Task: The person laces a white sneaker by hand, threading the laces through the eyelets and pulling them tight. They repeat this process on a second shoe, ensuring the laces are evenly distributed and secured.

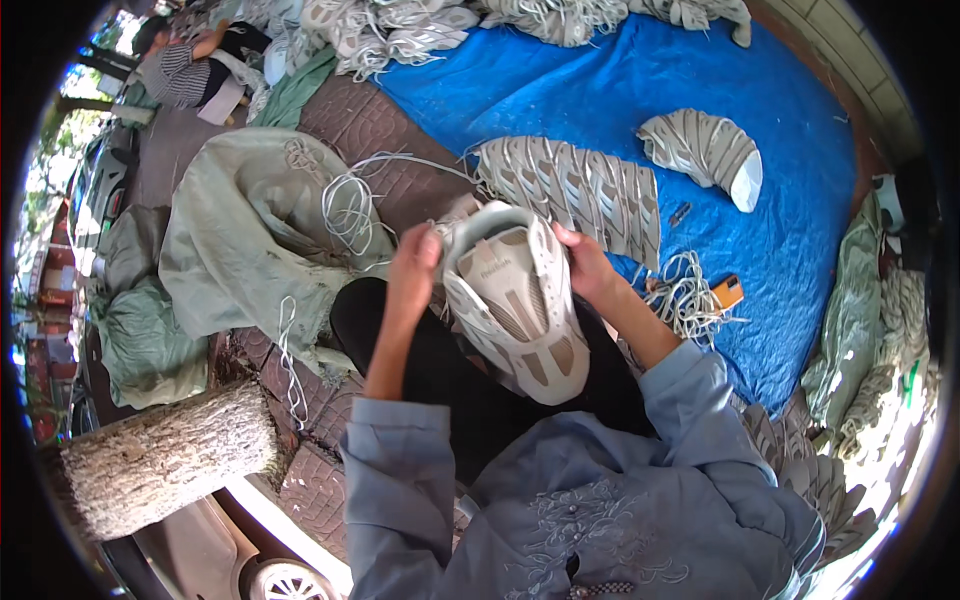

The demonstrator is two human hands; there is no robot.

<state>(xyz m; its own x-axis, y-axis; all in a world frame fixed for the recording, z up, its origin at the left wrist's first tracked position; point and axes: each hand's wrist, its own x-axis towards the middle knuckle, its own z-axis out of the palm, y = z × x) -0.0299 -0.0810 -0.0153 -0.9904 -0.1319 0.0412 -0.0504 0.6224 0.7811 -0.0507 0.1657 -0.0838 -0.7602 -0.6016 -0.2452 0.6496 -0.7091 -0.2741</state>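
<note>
A white and beige sneaker upper (518,290) is held up over my lap, toe end toward me and its opening away from me. My left hand (412,265) grips the left edge of that opening, fingers closed. On the other side, my right hand (590,262) pinches the right edge, thumb on top. Just beyond lies a long row of nested sneaker uppers (570,195). White cord (350,200) loops on the left near a large pale sack (230,235).
A blue tarp (600,85) carries a second curved stack of uppers (695,150), tangled white laces (688,300), an orange phone (728,291) and a small dark object (680,213). Piled uppers line the back. A log (170,460) lies left; another person (190,75) sits far left.
</note>
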